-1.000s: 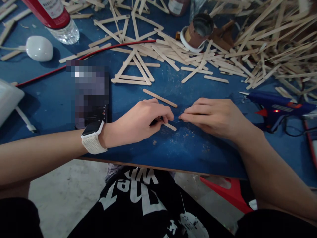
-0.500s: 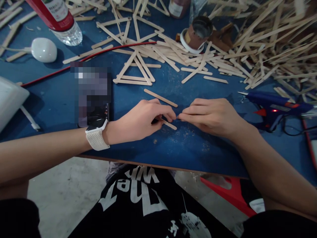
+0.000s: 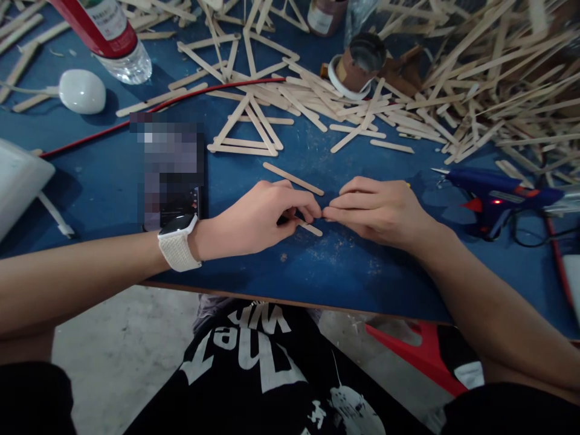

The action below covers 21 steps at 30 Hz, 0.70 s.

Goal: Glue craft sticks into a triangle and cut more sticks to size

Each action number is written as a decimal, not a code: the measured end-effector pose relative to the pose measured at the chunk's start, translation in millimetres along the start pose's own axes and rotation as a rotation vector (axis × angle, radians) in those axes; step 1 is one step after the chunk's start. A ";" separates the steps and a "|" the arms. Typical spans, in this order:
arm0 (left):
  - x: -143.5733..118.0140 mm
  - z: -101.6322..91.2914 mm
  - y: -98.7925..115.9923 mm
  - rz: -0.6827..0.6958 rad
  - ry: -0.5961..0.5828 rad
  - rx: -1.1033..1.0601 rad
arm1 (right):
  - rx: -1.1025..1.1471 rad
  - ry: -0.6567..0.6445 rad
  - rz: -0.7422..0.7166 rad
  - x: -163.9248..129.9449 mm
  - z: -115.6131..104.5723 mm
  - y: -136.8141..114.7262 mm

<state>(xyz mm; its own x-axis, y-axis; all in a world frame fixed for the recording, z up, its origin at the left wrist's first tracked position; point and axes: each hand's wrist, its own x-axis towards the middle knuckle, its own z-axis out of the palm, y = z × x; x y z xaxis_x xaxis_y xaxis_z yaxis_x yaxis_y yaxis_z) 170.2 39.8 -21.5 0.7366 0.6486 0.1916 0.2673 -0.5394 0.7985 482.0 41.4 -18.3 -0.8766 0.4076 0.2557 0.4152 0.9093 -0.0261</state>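
My left hand [image 3: 258,219] rests on the blue table [image 3: 344,272] with its fingers closed on a wooden craft stick [image 3: 310,229] whose end pokes out toward the right. My right hand [image 3: 378,210] lies flat-fingered beside it, fingertips touching the left hand's fingertips above that stick. What the right fingers pinch is hidden. A second loose stick [image 3: 293,178] lies just beyond both hands. A white-strap watch [image 3: 177,243] sits on my left wrist.
A blue glue gun [image 3: 496,196] with a red light lies right of my hands. A phone [image 3: 172,175] lies at left. Glued stick triangles [image 3: 247,130], a big stick pile [image 3: 489,78], a tape roll [image 3: 351,72], a bottle [image 3: 113,36] and a red cable [image 3: 136,115] fill the back.
My right hand has slid slightly left so its fingertips now meet the left hand's. The view shifted a little; the sticks have not moved.
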 end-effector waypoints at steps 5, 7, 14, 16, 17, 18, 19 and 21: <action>-1.0 0.6 -1.1 0.011 -0.012 0.019 | 0.090 0.035 0.035 -4.1 -0.8 3.5; -1.4 0.9 -1.3 0.022 -0.004 0.024 | 0.096 0.022 0.047 -4.6 -1.0 4.7; -0.8 1.6 -0.8 0.020 0.028 0.010 | 0.106 0.061 0.036 -0.8 0.7 1.2; -0.5 1.9 -0.8 0.022 0.036 0.019 | 0.119 0.068 0.024 0.9 1.2 -0.1; -0.4 2.0 -0.7 0.023 0.040 0.025 | 0.130 0.066 0.016 2.1 1.4 -0.7; -0.3 2.1 -0.5 0.022 0.041 0.030 | 0.139 0.056 0.014 3.6 1.4 -1.4; -0.3 2.0 -0.3 0.019 0.042 0.034 | 0.142 0.040 0.018 5.2 1.4 -2.1; -0.3 1.6 0.3 0.013 0.040 0.038 | 0.137 -0.003 0.024 8.8 1.1 -3.7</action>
<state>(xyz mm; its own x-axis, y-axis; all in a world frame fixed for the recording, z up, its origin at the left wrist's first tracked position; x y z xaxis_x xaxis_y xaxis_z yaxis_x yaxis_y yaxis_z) 171.1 38.6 -22.3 0.7148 0.6620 0.2254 0.2817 -0.5676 0.7736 472.5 41.8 -16.9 -0.8676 0.4298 0.2501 0.3994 0.9019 -0.1645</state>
